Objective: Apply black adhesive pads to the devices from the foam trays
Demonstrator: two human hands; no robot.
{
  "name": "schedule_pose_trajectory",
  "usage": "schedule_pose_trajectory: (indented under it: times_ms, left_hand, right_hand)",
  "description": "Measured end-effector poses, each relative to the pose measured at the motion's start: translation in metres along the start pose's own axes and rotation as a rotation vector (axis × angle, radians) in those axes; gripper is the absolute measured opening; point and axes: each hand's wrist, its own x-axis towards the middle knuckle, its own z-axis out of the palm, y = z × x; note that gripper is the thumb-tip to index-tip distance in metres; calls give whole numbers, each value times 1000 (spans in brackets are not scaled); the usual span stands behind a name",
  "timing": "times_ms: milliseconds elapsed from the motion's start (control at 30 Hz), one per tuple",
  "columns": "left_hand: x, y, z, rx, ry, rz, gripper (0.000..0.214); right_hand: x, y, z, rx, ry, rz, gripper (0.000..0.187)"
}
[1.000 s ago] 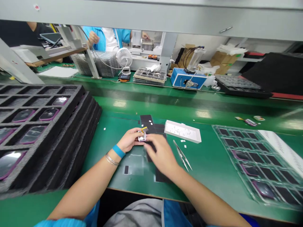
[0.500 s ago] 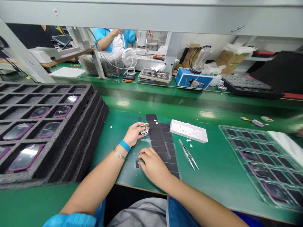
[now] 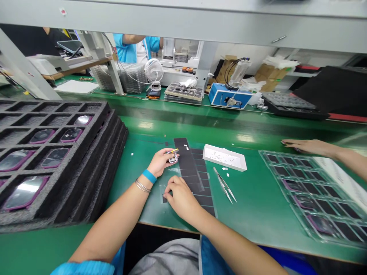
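Observation:
My left hand (image 3: 161, 161), with a blue wristband and bangles, is closed on a small silvery part with a yellow tab (image 3: 172, 156), held just above the green bench. My right hand (image 3: 180, 196) rests lower, fingers curled down onto a clear film sheet bearing a small black patch (image 3: 164, 198). A long strip of black rectangular pads (image 3: 191, 173) lies between and to the right of both hands. Metal tweezers (image 3: 225, 185) lie to the right of the strip, untouched. A shallow white tray (image 3: 224, 157) with tiny white bits sits behind them.
Stacked black foam trays (image 3: 65, 152) holding purple-rimmed glass parts fill the left. A clear blister tray (image 3: 312, 194) with dark parts lies at right, and another person's hand (image 3: 308, 146) reaches to its far edge. A conveyor, a blue box (image 3: 228, 99) and a small fan (image 3: 152, 70) stand behind.
My right hand left the small part and came down toward me onto the film sheet. My left hand kept hold of the part. Another person's hand came in from the right.

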Motion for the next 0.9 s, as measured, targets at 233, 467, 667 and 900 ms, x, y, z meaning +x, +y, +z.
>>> schedule_pose_trajectory:
  times_ms: [233,467,667,900]
  left_hand:
    - [0,0,0,-9,7,-1,20]
    - [-3,3,2,37,-24,5,22]
    - [-13,2,12,56,-46,8,30]
    - [-22,-6,23,130,-132,-57,29]
  right_hand:
    - [-10,2,3,-185,20,-271,9]
    - [-4,11,-59,-51,404,-668,14]
    - [33,57,-75,626,409,-101,11]
    - [30,65,-59,627,296,28,13]
